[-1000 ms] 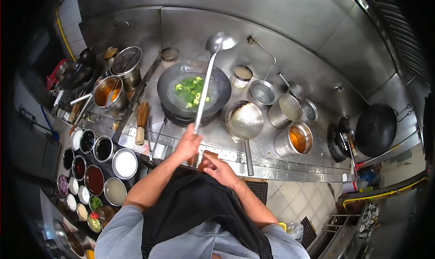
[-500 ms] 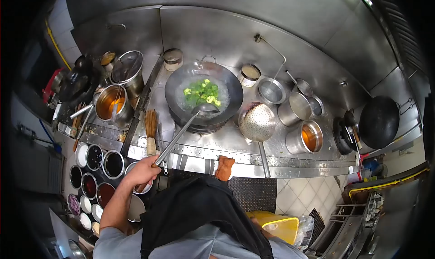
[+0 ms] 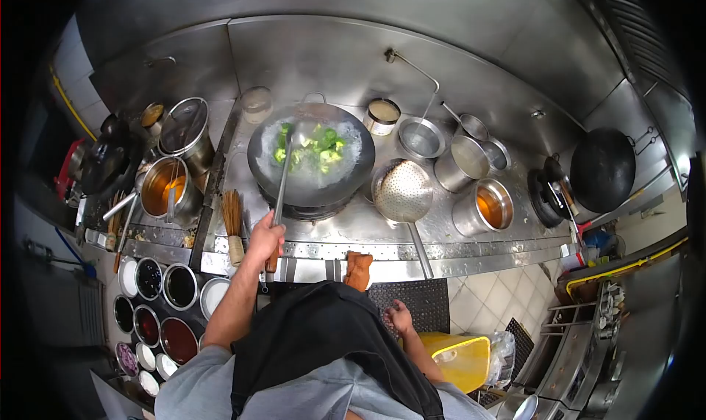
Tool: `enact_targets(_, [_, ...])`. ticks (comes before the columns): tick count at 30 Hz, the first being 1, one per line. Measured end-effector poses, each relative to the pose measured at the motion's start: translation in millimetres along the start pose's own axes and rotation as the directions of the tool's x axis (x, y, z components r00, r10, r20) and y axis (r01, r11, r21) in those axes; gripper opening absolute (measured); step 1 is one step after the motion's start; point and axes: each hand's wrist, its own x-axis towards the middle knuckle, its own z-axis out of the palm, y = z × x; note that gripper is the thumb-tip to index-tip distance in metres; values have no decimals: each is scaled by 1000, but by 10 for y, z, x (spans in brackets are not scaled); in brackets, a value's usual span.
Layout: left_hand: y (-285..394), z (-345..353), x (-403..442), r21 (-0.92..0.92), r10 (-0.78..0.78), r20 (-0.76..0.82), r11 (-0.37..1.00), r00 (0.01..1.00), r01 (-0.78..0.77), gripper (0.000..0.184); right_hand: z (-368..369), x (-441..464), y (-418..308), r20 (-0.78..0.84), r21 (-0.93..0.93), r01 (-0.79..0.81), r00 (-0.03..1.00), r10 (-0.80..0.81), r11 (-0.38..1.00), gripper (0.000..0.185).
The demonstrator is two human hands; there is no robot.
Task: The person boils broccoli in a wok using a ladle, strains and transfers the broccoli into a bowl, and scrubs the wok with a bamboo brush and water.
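Note:
My left hand (image 3: 265, 240) is closed around the handle of a ladle (image 3: 284, 177), whose wooden end shows below the fist. The ladle's bowl is down in the wok (image 3: 265, 185), at the left side of the broccoli (image 3: 329, 157); steam blurs it. Green florets float in cloudy, bubbling liquid. Low at my right side, away from the stove, hangs my right hand (image 3: 398, 318), its fingers loosely curled and apart with nothing visible in them. A large perforated strainer (image 3: 404, 192) lies right of the wok, its handle over the counter's front edge.
A bamboo brush (image 3: 232, 218) lies left of the wok. Metal pots, one with orange liquid (image 3: 494, 205), stand to the right, under a bent water pipe (image 3: 419, 70). Sauce containers (image 3: 180, 286) fill the lower left. An orange cloth (image 3: 358, 271) hangs at the front edge; a yellow bin (image 3: 460, 361) stands below.
My left hand has moved forward and right, pushing the ladle's bowl from the wok's near side to the far left of the broccoli. My right hand has come into view.

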Motion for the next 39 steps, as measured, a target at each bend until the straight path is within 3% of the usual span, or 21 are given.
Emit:
enact_targets(2, [146,-28,120,-36,5,-71,999,997,-7,66,-79,71,209,-2,-18,-51,999,51,999,57])
enact_targets(6, [454,-208,439,12,60,-53,998,997,-60,51,-282,-115,761,-63,-39,-193,980,191,980,47])
enact_targets(7, [477,-233,521,16,51,-45,999,998,-50,49,-388,-124,1031,47,-223,-64,996,76,973,42])
enact_targets(9, [470,-251,635,-7,14,-18,1000,1000,-14,44,-550,-102,1588,143,-339,-18,987,70,941,36])
enact_targets(13, [402,-294,733,-40,-88,114,995,990,93,42,-415,-204,1943,76,-120,-410,904,420,904,28])
enact_targets(14, [382,-300,738,-29,-112,163,993,980,118,44,-384,-258,1869,87,-221,-288,946,313,932,26])
enact_targets(15, [405,-291,685,36,-140,167,990,976,135,47,-363,-122,1947,61,-145,-376,920,388,915,26])
enact_targets(17, [527,-309,491,167,-196,165,971,967,169,53,-270,-70,1704,57,-173,-326,939,340,929,29])
enact_targets(20, [640,-536,441,369,-237,316,923,919,111,76,-87,-131,989,23,-256,-230,970,244,939,34])
enact_targets(23, [820,-773,207,521,-212,276,852,938,40,73,105,-186,357,9,-261,-177,983,185,949,39])
enact_targets(24, [774,-883,204,619,-198,228,785,953,15,72,104,-25,443,33,-181,-166,984,175,969,40])
enact_targets(26, [775,-926,33,767,-24,191,627,981,-134,72,55,350,740,80,-16,-151,985,151,988,43])
enact_targets(27, [826,-963,-110,830,64,184,524,981,-190,72,56,305,650,74,-33,-158,984,160,987,42])
enact_targets(28, [1108,-847,-391,853,-21,100,516,995,-75,73,70,209,493,69,-50,-166,983,169,985,41])
enact_targets(31, [723,-897,-534,830,162,37,545,986,-121,71,47,169,482,99,-157,-137,983,154,978,35])
enact_targets(32, [570,-923,-565,766,213,53,619,976,-176,71,22,191,562,118,-201,-116,983,142,973,33])
enact_targets(34, [695,-834,-819,568,42,38,821,998,-57,73,-78,435,1038,189,-23,-252,949,252,967,30])
enact_targets(36, [797,-750,-1031,388,-65,59,921,996,37,76,-95,333,1025,187,-124,-227,951,247,966,27])
enact_targets(39, [726,-861,-1212,307,-145,165,948,976,88,76,-97,120,828,181,-383,-109,965,191,917,27])
